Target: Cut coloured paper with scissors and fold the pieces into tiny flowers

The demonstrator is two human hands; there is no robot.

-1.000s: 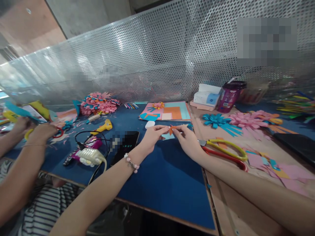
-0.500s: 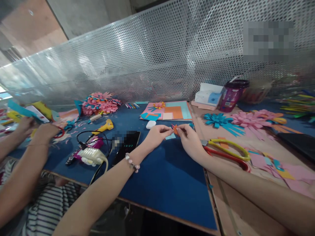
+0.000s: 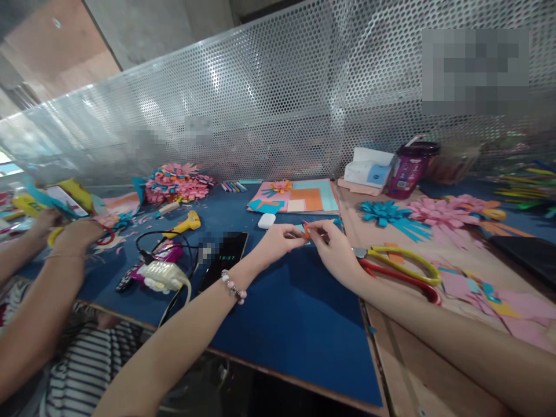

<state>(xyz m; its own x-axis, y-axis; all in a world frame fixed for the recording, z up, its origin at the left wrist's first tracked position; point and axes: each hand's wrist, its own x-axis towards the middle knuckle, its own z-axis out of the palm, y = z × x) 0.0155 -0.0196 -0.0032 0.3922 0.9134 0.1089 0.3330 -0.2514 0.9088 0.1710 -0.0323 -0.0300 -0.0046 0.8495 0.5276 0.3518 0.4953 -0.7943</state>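
Between my fingertips is a small orange paper piece (image 3: pixel 307 231), mostly covered by the fingers. My left hand (image 3: pixel 280 240) pinches its left side, and my right hand (image 3: pixel 330 243) grips it from the right. Both hands are closed and hover over the blue tabletop (image 3: pixel 299 313). Just right of my right hand lie large scissors (image 3: pixel 403 263) with one yellow and one red handle. Left of my left wrist rests a dark phone (image 3: pixel 226 249) with a lit clock. A white earbud case (image 3: pixel 266 220) sits beyond my left hand.
Paper sheets (image 3: pixel 306 198) lie at the back, near a pink paper-flower bunch (image 3: pixel 178 182). Blue (image 3: pixel 382 213) and pink paper flowers (image 3: pixel 441 211) sit right, before a purple cup (image 3: pixel 410 168). A yellow glue gun (image 3: pixel 185 225) and cables lie left. A co-worker's hands (image 3: pixel 82 234) work with scissors.
The orange paper between my fingers now looks narrower, curled or folded, and my fingertips have drawn slightly closer. The co-worker's hands at left have shifted a little with the blue paper.
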